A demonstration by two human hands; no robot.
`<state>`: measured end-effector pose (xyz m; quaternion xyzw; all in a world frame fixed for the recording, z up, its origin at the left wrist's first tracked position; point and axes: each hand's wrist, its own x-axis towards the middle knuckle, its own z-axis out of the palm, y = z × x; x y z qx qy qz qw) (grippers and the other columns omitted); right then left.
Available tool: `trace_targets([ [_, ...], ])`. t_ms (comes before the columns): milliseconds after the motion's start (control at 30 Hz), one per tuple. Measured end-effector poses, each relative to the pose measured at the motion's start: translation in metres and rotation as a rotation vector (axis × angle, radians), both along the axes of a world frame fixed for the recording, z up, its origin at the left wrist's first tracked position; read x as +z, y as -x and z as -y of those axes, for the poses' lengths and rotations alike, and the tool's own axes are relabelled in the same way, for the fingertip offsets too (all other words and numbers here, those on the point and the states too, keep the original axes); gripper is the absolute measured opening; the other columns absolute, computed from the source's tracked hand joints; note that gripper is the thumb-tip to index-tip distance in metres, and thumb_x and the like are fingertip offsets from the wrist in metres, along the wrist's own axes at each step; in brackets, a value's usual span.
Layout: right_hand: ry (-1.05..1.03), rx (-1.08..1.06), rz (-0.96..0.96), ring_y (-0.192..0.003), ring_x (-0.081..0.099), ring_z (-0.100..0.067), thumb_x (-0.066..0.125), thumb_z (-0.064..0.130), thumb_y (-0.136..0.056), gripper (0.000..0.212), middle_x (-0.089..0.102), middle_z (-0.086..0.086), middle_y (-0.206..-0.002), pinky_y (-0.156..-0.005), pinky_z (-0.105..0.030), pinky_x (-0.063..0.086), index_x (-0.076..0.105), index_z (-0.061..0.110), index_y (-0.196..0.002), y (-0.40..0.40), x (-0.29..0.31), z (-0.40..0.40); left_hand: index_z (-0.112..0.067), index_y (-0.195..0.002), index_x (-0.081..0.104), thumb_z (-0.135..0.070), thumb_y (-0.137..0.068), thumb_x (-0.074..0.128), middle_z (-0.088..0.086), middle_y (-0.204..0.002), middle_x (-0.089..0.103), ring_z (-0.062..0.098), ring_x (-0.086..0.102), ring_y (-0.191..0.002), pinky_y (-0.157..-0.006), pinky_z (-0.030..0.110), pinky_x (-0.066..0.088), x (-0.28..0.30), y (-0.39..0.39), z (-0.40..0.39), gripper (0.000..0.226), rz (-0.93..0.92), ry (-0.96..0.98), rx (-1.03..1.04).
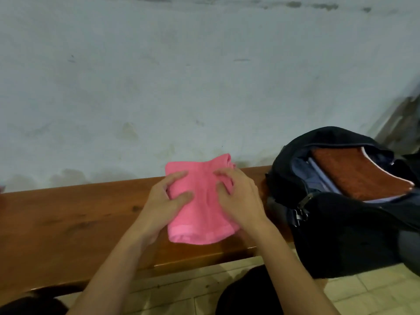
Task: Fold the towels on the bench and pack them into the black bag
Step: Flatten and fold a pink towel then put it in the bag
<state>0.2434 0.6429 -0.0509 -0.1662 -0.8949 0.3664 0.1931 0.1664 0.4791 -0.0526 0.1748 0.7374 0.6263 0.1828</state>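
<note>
A pink towel (201,208), folded into a small thick rectangle, lies on the brown wooden bench (68,219) near its right end. My left hand (168,198) rests on the towel's left side with fingers spread. My right hand (236,196) presses on its right side, fingers straight. To the right stands the black bag (341,223), unzipped and open at the top. A folded brown towel (354,171) lies inside it.
A pale, stained wall (204,76) rises directly behind the bench. Below the bench's front edge is a tiled floor (363,292), and my dark-clothed knees show at the bottom of the view. A small reddish thing peeks in at the far left edge.
</note>
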Motion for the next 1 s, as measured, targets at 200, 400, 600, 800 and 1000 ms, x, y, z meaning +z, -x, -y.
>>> trace_targets([
  [200, -0.105, -0.043, -0.021, -0.107, 0.059, -0.019, 0.053, 0.022, -0.096, 0.035, 0.058, 0.003, -0.125, -0.095, -0.040, 0.049, 0.060, 0.027, -0.129, -0.027, 0.050, -0.065, -0.025, -0.134, 0.056, -0.006, -0.088, 0.068, -0.005, -0.121, 0.057, 0.005, 0.061, -0.095, -0.062, 0.015, 0.054, 0.032, -0.017, -0.085, 0.051, -0.100, -0.100, -0.042],
  [400, -0.133, -0.149, 0.008, -0.113, 0.055, -0.012, 0.057, 0.019, -0.095, 0.032, 0.060, 0.005, -0.129, -0.098, -0.023, 0.039, 0.064, 0.026, -0.126, -0.067, 0.083, -0.162, -0.022, -0.136, 0.055, -0.009, -0.086, 0.071, -0.004, -0.130, 0.054, 0.007, 0.057, -0.108, -0.084, 0.018, 0.053, 0.056, -0.043, -0.184, 0.054, -0.174, -0.135, -0.135],
  [600, -0.203, -0.212, 0.086, -0.117, 0.053, -0.010, 0.053, 0.007, -0.093, 0.039, 0.060, 0.003, -0.132, -0.102, -0.023, 0.038, 0.063, 0.022, -0.127, -0.103, 0.082, -0.263, -0.023, -0.142, 0.047, -0.013, -0.087, 0.069, 0.001, -0.139, 0.047, 0.013, 0.054, -0.118, -0.096, 0.027, 0.051, 0.056, -0.066, -0.284, 0.060, -0.185, -0.143, -0.275],
  [800, -0.384, -0.214, 0.339, -0.126, 0.053, -0.023, 0.050, 0.015, -0.098, 0.040, 0.055, -0.003, -0.137, -0.109, -0.036, 0.039, 0.057, 0.024, -0.136, -0.120, 0.061, -0.358, -0.022, -0.150, 0.035, -0.010, -0.087, 0.069, 0.001, -0.149, 0.029, 0.007, 0.039, -0.120, -0.097, 0.019, 0.039, 0.032, -0.081, -0.360, 0.072, -0.125, -0.039, -0.429],
  [1000, -0.578, -0.184, 0.563, -0.113, 0.056, -0.028, 0.036, 0.028, -0.105, 0.043, 0.040, 0.006, -0.142, -0.089, -0.050, 0.051, 0.037, 0.041, -0.146, -0.111, 0.043, -0.383, -0.018, -0.153, 0.025, -0.016, -0.085, 0.072, 0.006, -0.153, 0.020, 0.024, 0.034, -0.137, -0.108, 0.034, 0.040, 0.005, -0.074, -0.399, 0.083, -0.127, 0.170, -0.433],
])
